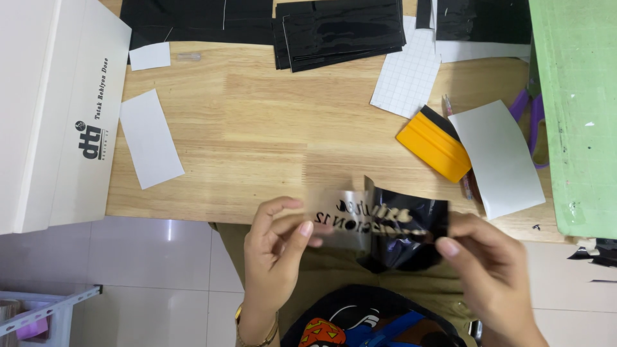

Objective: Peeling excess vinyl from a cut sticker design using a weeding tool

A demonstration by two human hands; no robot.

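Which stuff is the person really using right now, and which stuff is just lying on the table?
In use:
left hand, pinching the clear film
right hand, gripping the black vinyl sheet being peeled from it

Just lying about:
yellow squeegee
purple scissors
white backing papers
gridded paper
black vinyl strips
white box
green cutting mat

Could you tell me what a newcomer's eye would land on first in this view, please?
First, the two hands at the bottom centre: the left hand and right hand pull a clear film with black lettering away from a glossy black sheet. Next, the bright orange squeegee on the wooden table, right of centre, beside a curled white backing sheet.
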